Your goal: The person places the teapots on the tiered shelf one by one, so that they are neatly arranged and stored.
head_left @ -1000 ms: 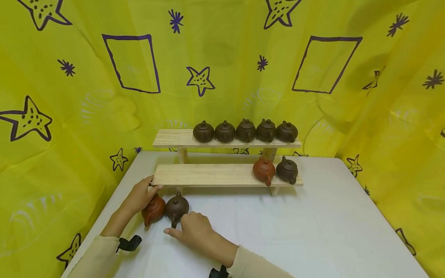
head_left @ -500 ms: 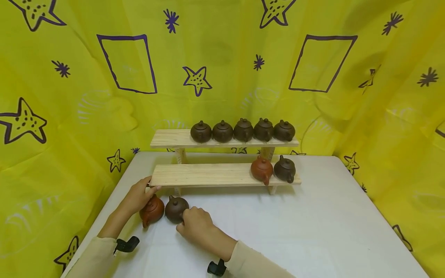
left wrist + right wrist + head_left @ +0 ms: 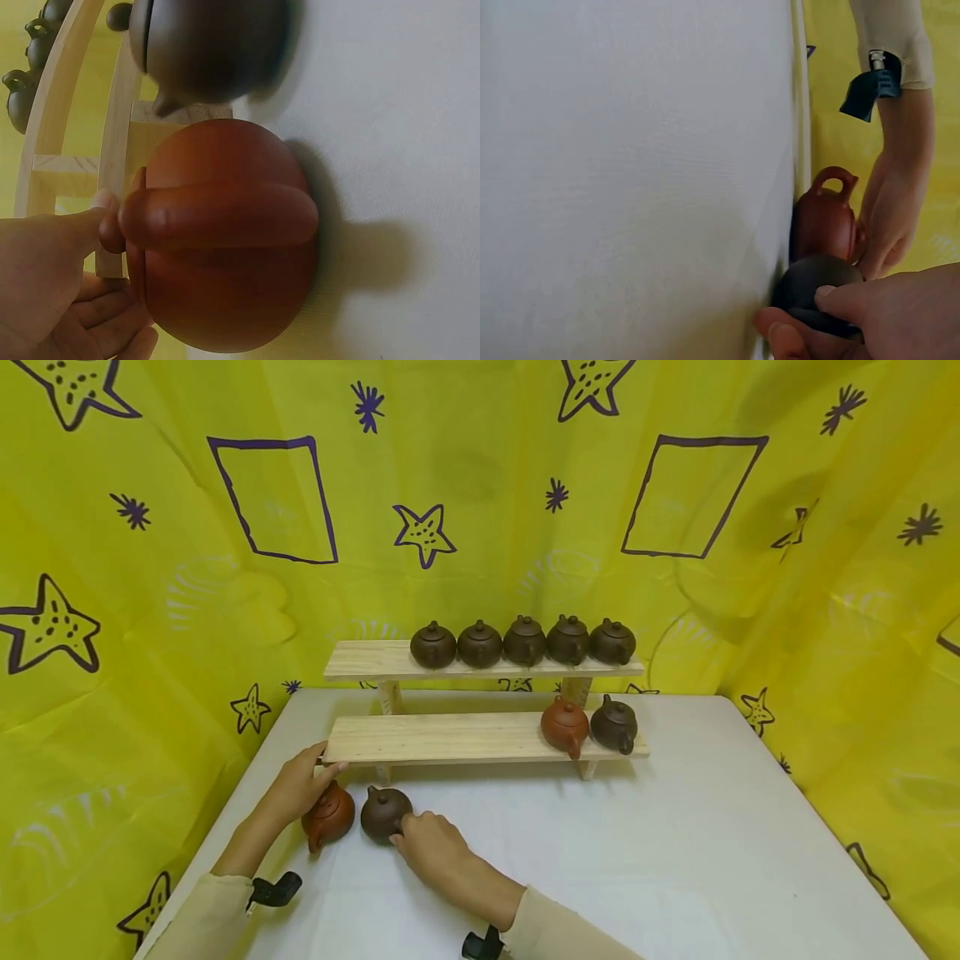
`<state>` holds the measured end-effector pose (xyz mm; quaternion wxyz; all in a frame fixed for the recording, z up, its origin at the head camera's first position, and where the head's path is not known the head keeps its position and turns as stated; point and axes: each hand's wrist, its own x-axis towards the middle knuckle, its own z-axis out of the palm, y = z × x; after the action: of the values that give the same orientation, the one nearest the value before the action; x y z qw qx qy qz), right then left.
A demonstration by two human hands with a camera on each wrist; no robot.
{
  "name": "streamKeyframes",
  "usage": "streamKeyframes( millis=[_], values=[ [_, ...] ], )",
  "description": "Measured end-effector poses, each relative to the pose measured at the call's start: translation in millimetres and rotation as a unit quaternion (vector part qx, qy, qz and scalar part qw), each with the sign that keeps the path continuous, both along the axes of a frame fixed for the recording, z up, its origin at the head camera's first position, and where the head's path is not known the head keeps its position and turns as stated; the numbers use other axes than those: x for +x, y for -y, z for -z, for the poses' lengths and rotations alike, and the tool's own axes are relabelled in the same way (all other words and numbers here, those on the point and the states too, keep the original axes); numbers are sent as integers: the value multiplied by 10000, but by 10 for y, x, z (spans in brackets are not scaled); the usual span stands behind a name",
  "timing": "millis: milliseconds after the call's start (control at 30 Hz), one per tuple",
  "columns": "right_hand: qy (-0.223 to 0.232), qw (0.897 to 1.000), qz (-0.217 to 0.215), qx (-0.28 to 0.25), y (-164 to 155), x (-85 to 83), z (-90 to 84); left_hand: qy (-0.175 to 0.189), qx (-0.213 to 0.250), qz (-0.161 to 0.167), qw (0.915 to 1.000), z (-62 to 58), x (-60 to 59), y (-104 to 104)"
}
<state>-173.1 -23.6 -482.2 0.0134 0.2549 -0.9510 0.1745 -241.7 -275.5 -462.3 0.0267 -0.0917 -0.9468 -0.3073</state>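
Note:
On the white table, in front of the wooden shelf's left end, stand a reddish-brown teapot [image 3: 330,818] and a dark brown teapot [image 3: 384,814], a small gap between them. My right hand [image 3: 437,853] pinches the dark teapot by its handle, which the fingers mostly hide. My left hand [image 3: 292,787] reaches over the reddish teapot and grips the left end of the lower shelf board [image 3: 442,737], thumb at its front edge and fingers behind. The left wrist view shows the reddish teapot's handle [image 3: 221,216] facing the camera, with the left hand [image 3: 56,289] close to its lid knob.
Several dark teapots [image 3: 525,643] line the upper board [image 3: 367,658]. At the lower board's right end sit another reddish teapot [image 3: 565,727] and a dark teapot [image 3: 615,727]. White table surface [image 3: 675,852] stretches to the right; a yellow patterned curtain [image 3: 495,543] surrounds it.
My right hand, loosely beside the dark teapot a second ago, has taken its handle. The teapot has turned and shifted slightly right, away from the reddish one. My left hand stays on the shelf.

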Motion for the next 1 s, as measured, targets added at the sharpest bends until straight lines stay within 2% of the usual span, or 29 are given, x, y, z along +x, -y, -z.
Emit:
streamKeyframes(
  millis=[200, 433, 733, 1000],
  values=[
    [290, 9995, -88, -104, -210, 72, -111, -4, 28, -19, 10000, 6, 2, 0],
    [151, 9988, 56, -465, -491, 59, -334, 17, -5, -2, 10000, 8, -4, 6],
    [-4, 9920, 417, -1190, -965, -227, -591, 178, 20, -24, 9998, -4, -10, -9],
    [-282, 9885, 1182, -906, -1285, -487, -664, 327, -7, -80, 9994, 10, -9, -9]
  ],
)
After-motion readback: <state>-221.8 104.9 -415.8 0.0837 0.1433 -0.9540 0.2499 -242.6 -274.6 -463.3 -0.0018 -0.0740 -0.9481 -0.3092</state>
